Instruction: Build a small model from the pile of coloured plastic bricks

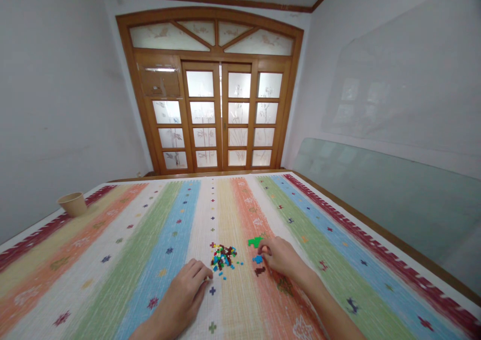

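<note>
A heap of tiny coloured building bricks [224, 256], in red, blue, green, yellow and white, lies near the middle of the striped tablecloth. Just left of it rests my left hand [184, 292], its fingers curled together; whatever they may hold is hidden. To the heap's right are a green group of bricks [255, 242], a blue group [257, 259] and a dark brown group [259, 271]. My right hand [281, 255] is beside the green and blue groups, thumb and fingertips pinched. What sits in that pinch is too small to make out.
A tan paper cup [72, 204] stands at the far left of the table. The striped tablecloth [143, 250] covers the tabletop. Beyond the far edge are wooden glazed doors [220, 114], and a pale glass panel [376, 180] leans along the right wall.
</note>
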Tool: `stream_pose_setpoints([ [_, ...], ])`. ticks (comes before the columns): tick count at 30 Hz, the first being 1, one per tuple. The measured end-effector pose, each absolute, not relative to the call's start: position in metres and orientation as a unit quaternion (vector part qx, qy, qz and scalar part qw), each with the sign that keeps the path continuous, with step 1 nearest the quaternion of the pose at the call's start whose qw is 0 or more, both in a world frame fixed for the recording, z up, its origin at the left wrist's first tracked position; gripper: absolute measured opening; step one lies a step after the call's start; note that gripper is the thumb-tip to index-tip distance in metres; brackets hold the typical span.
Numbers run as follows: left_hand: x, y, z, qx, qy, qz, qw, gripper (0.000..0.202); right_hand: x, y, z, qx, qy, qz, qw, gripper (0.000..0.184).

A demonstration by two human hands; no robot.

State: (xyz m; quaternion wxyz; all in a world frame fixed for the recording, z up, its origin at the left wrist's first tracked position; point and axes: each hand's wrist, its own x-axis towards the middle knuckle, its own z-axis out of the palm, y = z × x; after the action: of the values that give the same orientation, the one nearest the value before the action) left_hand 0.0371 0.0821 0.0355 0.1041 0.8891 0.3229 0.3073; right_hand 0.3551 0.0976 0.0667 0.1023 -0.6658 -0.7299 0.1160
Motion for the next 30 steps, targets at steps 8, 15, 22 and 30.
stream_pose_setpoints([
  [8,0.0379,0.0828,0.0344,0.890,0.318,0.313,0.094,0.019,0.3540,0.0964,0.0698,-0.660,-0.733,0.124,0.106,0.032],
  [15,0.0363,0.0814,0.0353,0.895,0.321,0.296,0.094,0.020,0.3537,0.0964,0.0707,-0.662,-0.733,0.119,0.100,0.033],
  [22,0.0368,0.0821,0.0334,0.895,0.322,0.295,0.092,0.020,0.3554,0.0986,0.0657,-0.654,-0.739,0.124,0.107,0.034],
  [30,0.0372,0.0823,0.0343,0.896,0.321,0.295,0.089,0.020,0.3554,0.0994,0.0636,-0.645,-0.747,0.125,0.105,0.035],
])
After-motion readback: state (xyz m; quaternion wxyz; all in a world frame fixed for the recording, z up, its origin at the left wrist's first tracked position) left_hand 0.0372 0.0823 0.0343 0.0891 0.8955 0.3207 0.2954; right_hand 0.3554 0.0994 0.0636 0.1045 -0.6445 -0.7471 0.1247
